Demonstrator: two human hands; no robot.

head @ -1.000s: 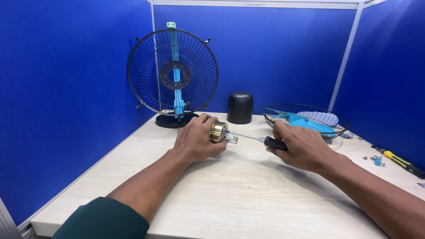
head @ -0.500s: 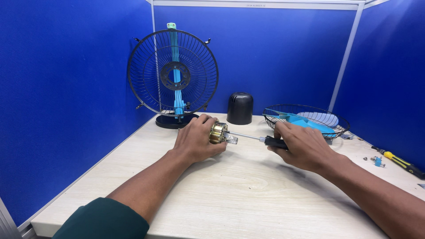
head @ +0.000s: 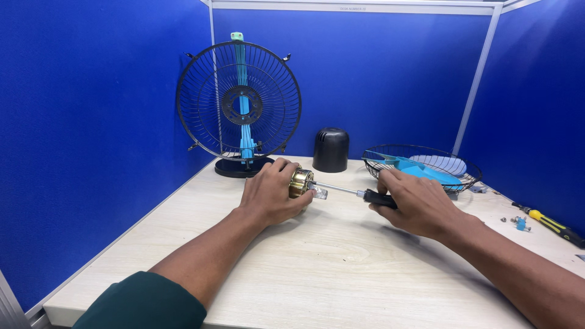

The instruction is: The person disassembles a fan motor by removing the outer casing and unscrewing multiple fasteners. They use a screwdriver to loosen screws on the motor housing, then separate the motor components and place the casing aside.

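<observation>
Grille (head: 239,103) upright on its stand, upper left of the frame, well behind the work. Left hand (head: 270,194) wrapped around brass motor (head: 300,182) at frame centre, gripping it just above the table (head: 329,262). Screwdriver (head: 353,194) lying level, tip at the motor's face, handle clenched in right hand (head: 417,204). Black cap (head: 331,149) behind; basket (head: 420,164) with blue blade right of it. Yellow screwdriver (head: 551,224) and loose screws (head: 518,222) at far right. Best done by keeping shaft square to the screw, pressing inward while turning, bracing motor firmly against twist.
</observation>
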